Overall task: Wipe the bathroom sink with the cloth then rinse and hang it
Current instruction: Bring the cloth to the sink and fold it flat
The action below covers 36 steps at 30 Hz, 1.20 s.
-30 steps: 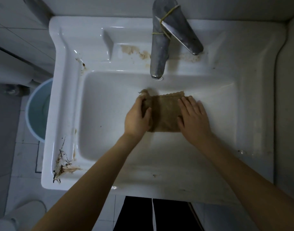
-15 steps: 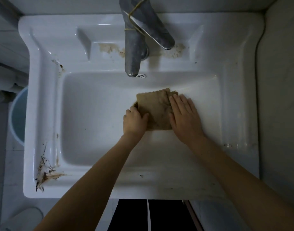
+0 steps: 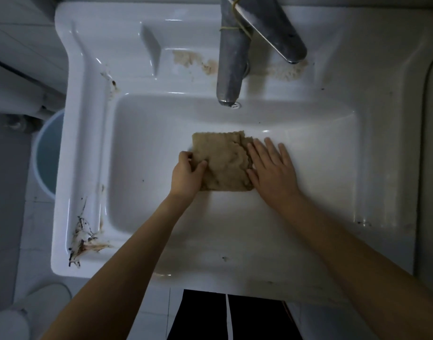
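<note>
Inside sink (image 3: 333, 148) | left hand (image 3: 186, 174) pinches cloth (image 3: 222, 163) | right hand (image 3: 271, 171) flat, fingers spread on it

Single head-worn view, looking steeply down from close above the sink (image 3: 382, 143), wide-angle

no readable text, labels or numbers anywhere
</note>
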{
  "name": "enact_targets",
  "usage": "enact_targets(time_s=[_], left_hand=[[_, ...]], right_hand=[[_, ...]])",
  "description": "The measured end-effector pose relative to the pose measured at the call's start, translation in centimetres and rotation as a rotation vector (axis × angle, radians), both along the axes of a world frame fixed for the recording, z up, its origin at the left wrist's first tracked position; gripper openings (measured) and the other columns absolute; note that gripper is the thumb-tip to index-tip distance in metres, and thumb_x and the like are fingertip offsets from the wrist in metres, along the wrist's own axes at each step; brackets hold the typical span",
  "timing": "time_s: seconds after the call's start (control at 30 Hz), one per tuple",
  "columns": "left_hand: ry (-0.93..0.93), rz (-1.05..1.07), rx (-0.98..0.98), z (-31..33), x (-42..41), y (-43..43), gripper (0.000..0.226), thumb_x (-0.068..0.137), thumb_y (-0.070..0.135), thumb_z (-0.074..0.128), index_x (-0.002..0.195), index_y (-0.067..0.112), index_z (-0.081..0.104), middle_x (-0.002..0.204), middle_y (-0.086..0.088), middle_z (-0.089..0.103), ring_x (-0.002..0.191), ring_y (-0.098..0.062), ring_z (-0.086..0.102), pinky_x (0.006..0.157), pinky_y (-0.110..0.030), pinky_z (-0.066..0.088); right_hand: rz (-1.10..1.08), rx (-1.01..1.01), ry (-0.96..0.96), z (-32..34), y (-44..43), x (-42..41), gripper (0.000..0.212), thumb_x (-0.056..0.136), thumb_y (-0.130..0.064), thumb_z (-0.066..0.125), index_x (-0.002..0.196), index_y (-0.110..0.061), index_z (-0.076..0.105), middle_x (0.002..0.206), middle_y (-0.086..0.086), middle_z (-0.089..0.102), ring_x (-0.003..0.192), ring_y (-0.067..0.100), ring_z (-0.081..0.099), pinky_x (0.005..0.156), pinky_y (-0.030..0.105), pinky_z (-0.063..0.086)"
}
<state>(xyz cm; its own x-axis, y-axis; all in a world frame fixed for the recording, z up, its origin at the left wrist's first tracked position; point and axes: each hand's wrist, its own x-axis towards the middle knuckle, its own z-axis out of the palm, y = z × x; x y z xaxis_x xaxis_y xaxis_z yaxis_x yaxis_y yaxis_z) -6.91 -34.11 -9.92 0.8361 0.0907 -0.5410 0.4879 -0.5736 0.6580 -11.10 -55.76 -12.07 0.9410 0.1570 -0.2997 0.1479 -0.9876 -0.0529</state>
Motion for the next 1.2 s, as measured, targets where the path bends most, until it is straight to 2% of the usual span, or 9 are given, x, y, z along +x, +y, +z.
enact_targets(time_s=[0.1, 0.27, 0.43, 0.57, 0.67, 0.77, 0.87, 0.93, 1.2], left_hand=[[0.030, -0.024, -0.045, 0.6, -0.3, 0.7, 0.045, 0.094, 0.030, 0.063, 0.132, 0.011, 0.049, 0.108, 0.001, 0.057, 0.090, -0.015, 0.058, 0.071, -0.024, 0.049], [-0.077, -0.052, -0.171, 2.0, -0.4, -1.8, 0.044, 0.092, 0.024, 0.064, 0.133, 0.025, 0.049, 0.094, 0.008, 0.060, 0.086, -0.019, 0.063, 0.072, -0.033, 0.057], [-0.180, -0.337, -0.048, 1.1, -1.2, -6.5, 0.058, 0.093, 0.025, 0.062, 0.146, 0.014, 0.039, 0.139, -0.009, 0.053, 0.114, -0.023, 0.057, 0.094, -0.030, 0.048], [-0.159, -0.521, 0.082, 0.2, -0.9, -8.1, 0.058, 0.099, 0.033, 0.052, 0.145, 0.004, 0.036, 0.144, -0.015, 0.045, 0.112, -0.031, 0.058, 0.077, -0.027, 0.040], [-0.251, -0.630, 0.165, 0.9, -0.6, -7.5, 0.046, 0.101, 0.028, 0.045, 0.139, 0.002, 0.043, 0.137, -0.018, 0.048, 0.106, -0.032, 0.059, 0.073, -0.032, 0.047], [-0.461, -0.820, 0.469, 0.7, -0.6, -6.2, 0.054, 0.101, 0.033, 0.033, 0.147, 0.004, 0.040, 0.144, -0.019, 0.046, 0.124, -0.036, 0.051, 0.098, -0.040, 0.046], [-0.390, -0.986, 0.546, -0.7, -1.1, -5.7, 0.066, 0.101, 0.042, 0.016, 0.156, 0.005, 0.016, 0.164, -0.016, 0.017, 0.153, -0.033, 0.013, 0.124, -0.046, 0.015], [-0.349, -1.003, 0.554, -1.8, -1.6, -5.8, 0.068, 0.101, 0.044, 0.012, 0.156, 0.004, 0.009, 0.165, -0.016, 0.008, 0.154, -0.032, 0.004, 0.125, -0.047, 0.007], [-0.276, -1.024, 0.560, -1.1, -1.1, -5.9, 0.068, 0.104, 0.046, 0.017, 0.157, 0.006, 0.003, 0.166, -0.015, 0.001, 0.154, -0.031, 0.000, 0.124, -0.047, 0.008]], right_hand=[[0.032, -0.012, -0.015, 0.0, -0.7, -0.1, 0.061, 0.102, -0.042, 0.029, 0.153, -0.010, 0.024, 0.159, 0.010, 0.027, 0.148, 0.030, 0.019, 0.120, 0.050, 0.012], [-0.013, 0.002, -0.028, 0.5, -1.9, -0.6, 0.062, 0.101, -0.040, 0.036, 0.152, -0.007, 0.025, 0.159, 0.013, 0.027, 0.149, 0.031, 0.017, 0.121, 0.049, 0.011], [-0.017, 0.008, -0.023, 0.3, -1.9, -0.6, 0.061, 0.101, -0.038, 0.036, 0.153, -0.009, 0.023, 0.160, 0.011, 0.024, 0.149, 0.030, 0.015, 0.122, 0.048, 0.008], [-0.009, 0.004, -0.048, 0.0, -2.0, -0.6, 0.059, 0.101, -0.038, 0.033, 0.153, -0.009, 0.024, 0.159, 0.011, 0.025, 0.149, 0.030, 0.017, 0.122, 0.048, 0.010], [-0.006, 0.007, -0.051, 0.1, -1.9, -0.6, 0.059, 0.101, -0.036, 0.033, 0.152, -0.009, 0.026, 0.159, 0.012, 0.027, 0.148, 0.031, 0.019, 0.121, 0.049, 0.013], [-0.007, 0.003, -0.046, 0.2, -1.9, -0.7, 0.059, 0.101, -0.035, 0.031, 0.153, -0.008, 0.024, 0.159, 0.012, 0.027, 0.148, 0.031, 0.018, 0.121, 0.049, 0.012], [-0.003, -0.009, -0.050, 0.0, -1.9, -0.7, 0.060, 0.101, -0.036, 0.032, 0.153, -0.008, 0.023, 0.159, 0.012, 0.025, 0.149, 0.031, 0.017, 0.120, 0.050, 0.013], [0.003, -0.022, -0.051, -0.2, -1.9, -0.8, 0.060, 0.101, -0.037, 0.032, 0.153, -0.008, 0.022, 0.160, 0.013, 0.024, 0.149, 0.031, 0.017, 0.120, 0.050, 0.013], [-0.025, 0.007, -0.012, 1.2, -1.4, -0.4, 0.058, 0.101, -0.034, 0.036, 0.152, -0.008, 0.027, 0.158, 0.013, 0.028, 0.148, 0.032, 0.019, 0.121, 0.049, 0.013]])
